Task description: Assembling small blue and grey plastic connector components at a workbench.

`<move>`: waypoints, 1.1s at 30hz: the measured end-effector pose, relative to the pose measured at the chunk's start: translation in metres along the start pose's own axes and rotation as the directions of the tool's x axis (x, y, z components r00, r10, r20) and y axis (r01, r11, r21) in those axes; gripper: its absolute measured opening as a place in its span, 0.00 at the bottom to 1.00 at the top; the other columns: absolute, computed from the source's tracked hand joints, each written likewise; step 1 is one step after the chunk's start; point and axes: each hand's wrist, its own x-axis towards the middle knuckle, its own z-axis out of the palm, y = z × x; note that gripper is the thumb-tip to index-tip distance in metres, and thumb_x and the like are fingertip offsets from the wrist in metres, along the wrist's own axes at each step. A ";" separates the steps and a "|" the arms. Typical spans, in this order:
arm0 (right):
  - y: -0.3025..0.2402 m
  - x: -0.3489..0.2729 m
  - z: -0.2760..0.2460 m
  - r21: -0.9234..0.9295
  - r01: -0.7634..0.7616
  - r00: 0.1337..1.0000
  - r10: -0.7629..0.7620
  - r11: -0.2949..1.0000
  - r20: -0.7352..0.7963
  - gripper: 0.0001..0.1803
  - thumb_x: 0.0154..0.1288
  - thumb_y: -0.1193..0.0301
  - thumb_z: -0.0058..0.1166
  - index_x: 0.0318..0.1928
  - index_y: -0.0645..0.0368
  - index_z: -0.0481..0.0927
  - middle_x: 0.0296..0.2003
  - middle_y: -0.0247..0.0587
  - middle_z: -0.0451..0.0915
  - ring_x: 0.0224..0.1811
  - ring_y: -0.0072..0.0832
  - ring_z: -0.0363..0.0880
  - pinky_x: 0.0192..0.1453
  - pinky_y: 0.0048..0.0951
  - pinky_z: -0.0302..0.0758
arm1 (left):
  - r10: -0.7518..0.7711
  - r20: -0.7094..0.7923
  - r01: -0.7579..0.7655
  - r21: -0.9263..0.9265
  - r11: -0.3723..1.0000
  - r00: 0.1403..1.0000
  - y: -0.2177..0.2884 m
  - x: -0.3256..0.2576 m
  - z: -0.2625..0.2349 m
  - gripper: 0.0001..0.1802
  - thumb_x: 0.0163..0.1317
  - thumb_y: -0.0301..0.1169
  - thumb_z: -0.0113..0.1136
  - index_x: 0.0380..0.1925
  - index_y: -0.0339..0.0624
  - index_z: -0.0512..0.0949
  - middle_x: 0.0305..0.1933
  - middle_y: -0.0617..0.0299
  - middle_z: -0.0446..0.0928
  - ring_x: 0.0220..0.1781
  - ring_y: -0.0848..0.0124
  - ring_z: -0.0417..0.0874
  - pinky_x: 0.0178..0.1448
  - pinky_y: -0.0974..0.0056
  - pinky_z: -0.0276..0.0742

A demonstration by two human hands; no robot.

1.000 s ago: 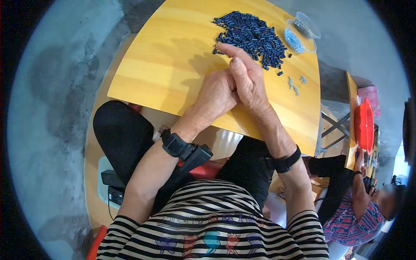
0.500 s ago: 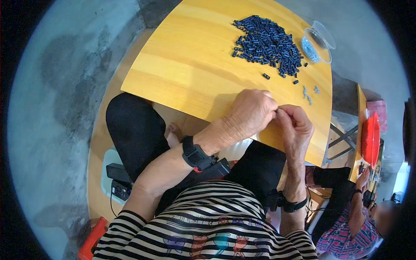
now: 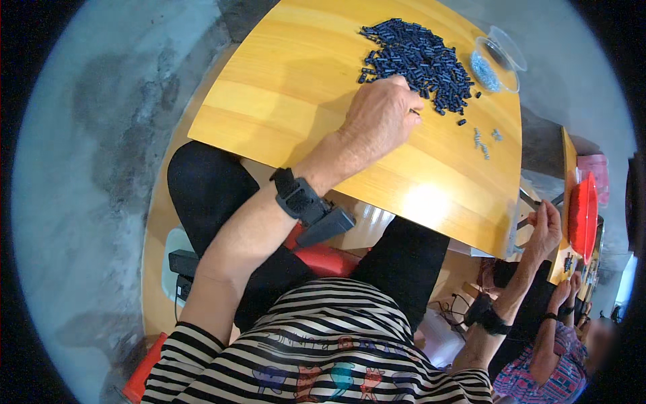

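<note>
My left hand (image 3: 383, 120) is over the table at the near edge of a heap of small black cylindrical plastic pieces (image 3: 417, 57). Its thumb and fingers are pinched around one small black piece (image 3: 414, 112). Out past the table's right edge is my right hand (image 3: 545, 227), its thumb and fingertips pressed together. Something dark shows at those fingertips, too small to make out against the dark table leg behind. Several small silver springs (image 3: 480, 144) lie right of the heap. One loose black piece (image 3: 461, 122) rests between the springs and the heap.
A clear plastic tub (image 3: 517, 81) with an open lid holds small bluish shiny parts at the table's far right. The yellow wooden table (image 3: 282, 101) has a curved outline. To the right, another person (image 3: 555, 337) sits at a second table with a red basin (image 3: 583, 215).
My hands, together at the near edge before, have parted. The left moved up to the heap and closed on a loose black piece; the right swung out beyond the table's right edge.
</note>
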 end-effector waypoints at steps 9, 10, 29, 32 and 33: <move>0.140 0.029 -0.025 -0.337 -0.156 0.984 0.176 0.929 0.030 0.15 0.64 0.72 0.50 0.49 0.68 0.77 0.29 0.38 0.79 0.28 0.20 0.75 0.29 0.22 0.73 | 0.040 0.107 -0.051 0.104 0.993 0.994 -0.013 0.011 0.022 0.04 0.47 0.27 0.63 0.24 0.39 0.82 0.27 0.52 0.76 0.31 0.56 0.79 0.36 0.57 0.75; 0.143 0.029 -0.024 -0.332 -0.159 0.983 0.179 0.930 0.030 0.15 0.64 0.72 0.50 0.49 0.68 0.77 0.29 0.38 0.79 0.28 0.20 0.75 0.29 0.22 0.73 | 0.042 0.106 -0.053 0.102 0.993 0.993 -0.012 0.012 0.022 0.04 0.47 0.27 0.63 0.23 0.39 0.82 0.27 0.52 0.77 0.30 0.57 0.79 0.35 0.57 0.75; -0.125 -0.027 0.145 0.066 0.297 0.797 -0.285 0.953 0.533 0.05 0.55 0.77 0.59 0.34 0.63 0.81 0.26 0.39 0.80 0.27 0.23 0.77 0.33 0.24 0.73 | -0.206 0.119 0.231 -0.258 0.938 0.971 -0.013 -0.016 -0.007 0.05 0.50 0.26 0.65 0.28 0.38 0.83 0.28 0.59 0.81 0.29 0.72 0.81 0.33 0.68 0.76; -0.133 -0.020 0.158 0.046 0.332 0.791 -0.305 0.942 0.531 0.05 0.54 0.78 0.59 0.34 0.62 0.81 0.27 0.40 0.80 0.27 0.25 0.78 0.33 0.24 0.73 | -0.292 0.181 0.336 -0.314 0.888 0.939 -0.010 -0.018 -0.012 0.06 0.52 0.26 0.65 0.30 0.36 0.83 0.30 0.58 0.82 0.30 0.75 0.82 0.34 0.70 0.77; -0.136 -0.017 0.163 0.033 0.340 0.802 -0.308 0.940 0.512 0.05 0.54 0.78 0.59 0.33 0.62 0.81 0.27 0.41 0.80 0.27 0.27 0.78 0.33 0.25 0.74 | -0.317 0.197 0.370 -0.372 0.851 0.928 -0.009 -0.019 -0.012 0.07 0.52 0.26 0.65 0.31 0.36 0.83 0.30 0.58 0.82 0.30 0.75 0.82 0.35 0.71 0.77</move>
